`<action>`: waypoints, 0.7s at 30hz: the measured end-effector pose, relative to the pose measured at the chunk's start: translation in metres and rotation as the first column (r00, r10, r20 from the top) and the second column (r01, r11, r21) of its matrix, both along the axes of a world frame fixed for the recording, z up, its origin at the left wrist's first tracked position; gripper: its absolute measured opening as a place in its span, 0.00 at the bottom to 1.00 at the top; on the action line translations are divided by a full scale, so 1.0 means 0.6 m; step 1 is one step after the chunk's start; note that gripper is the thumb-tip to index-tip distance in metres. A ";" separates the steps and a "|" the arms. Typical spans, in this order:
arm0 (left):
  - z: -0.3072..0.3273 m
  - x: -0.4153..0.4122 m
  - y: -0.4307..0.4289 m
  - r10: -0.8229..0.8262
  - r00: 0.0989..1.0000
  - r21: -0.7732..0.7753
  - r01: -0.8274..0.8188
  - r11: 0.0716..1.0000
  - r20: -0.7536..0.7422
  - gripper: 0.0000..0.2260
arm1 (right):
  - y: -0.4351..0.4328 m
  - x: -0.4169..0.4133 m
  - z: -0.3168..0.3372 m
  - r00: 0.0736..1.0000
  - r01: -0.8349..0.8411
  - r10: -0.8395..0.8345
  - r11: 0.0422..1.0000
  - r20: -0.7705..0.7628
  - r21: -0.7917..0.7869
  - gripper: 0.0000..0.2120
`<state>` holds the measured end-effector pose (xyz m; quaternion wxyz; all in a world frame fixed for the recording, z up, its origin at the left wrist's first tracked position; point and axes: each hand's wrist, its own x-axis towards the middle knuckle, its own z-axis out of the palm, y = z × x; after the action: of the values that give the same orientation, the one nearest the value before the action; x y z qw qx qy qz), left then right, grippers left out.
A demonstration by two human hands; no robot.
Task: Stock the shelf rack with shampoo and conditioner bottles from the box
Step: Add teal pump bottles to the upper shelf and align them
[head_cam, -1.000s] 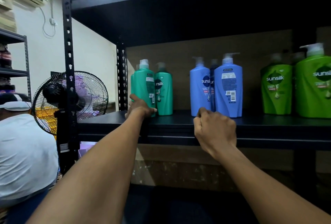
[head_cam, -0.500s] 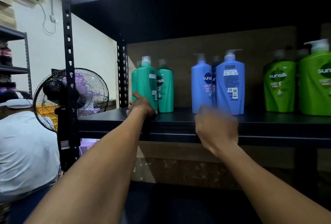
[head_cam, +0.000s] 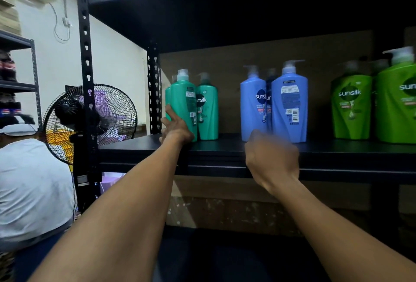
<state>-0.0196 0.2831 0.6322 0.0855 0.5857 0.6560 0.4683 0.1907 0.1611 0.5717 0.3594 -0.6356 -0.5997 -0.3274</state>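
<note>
my left hand (head_cam: 174,129) cups the base of the front teal bottle (head_cam: 184,107) on the shelf (head_cam: 225,146); my right hand (head_cam: 271,157), blurred, grips nothing before the blue bottles (head_cam: 289,103). risk: a hard nudge could topple the teal bottle into its neighbours. box not visible.

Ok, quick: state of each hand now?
Left hand: open, fingers against the teal bottle, not gripping.
Right hand: blurred, holding nothing; cannot tell.

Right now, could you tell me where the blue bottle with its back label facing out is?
In the head view, the blue bottle stands mid-shelf, front right of its blue group, just above the right hand.
</note>
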 end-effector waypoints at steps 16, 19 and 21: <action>0.000 0.001 -0.012 0.028 0.999 0.038 -0.029 0.999 0.029 0.55 | 0.001 -0.001 -0.001 1.000 -0.022 0.022 1.000 -0.017 0.002 0.19; 0.004 0.004 -0.025 0.035 0.999 0.075 -0.038 0.997 0.039 0.55 | 0.001 0.000 0.000 1.000 -0.016 0.015 0.999 -0.014 -0.028 0.18; 0.005 0.006 -0.036 0.037 0.999 0.101 -0.041 0.994 0.039 0.54 | 0.002 0.002 0.000 1.000 -0.025 0.025 0.999 -0.019 -0.037 0.17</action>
<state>-0.0162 0.2612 0.6352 0.0585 0.5677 0.6411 0.5132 0.1919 0.1623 0.5718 0.3571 -0.6377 -0.6103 -0.3057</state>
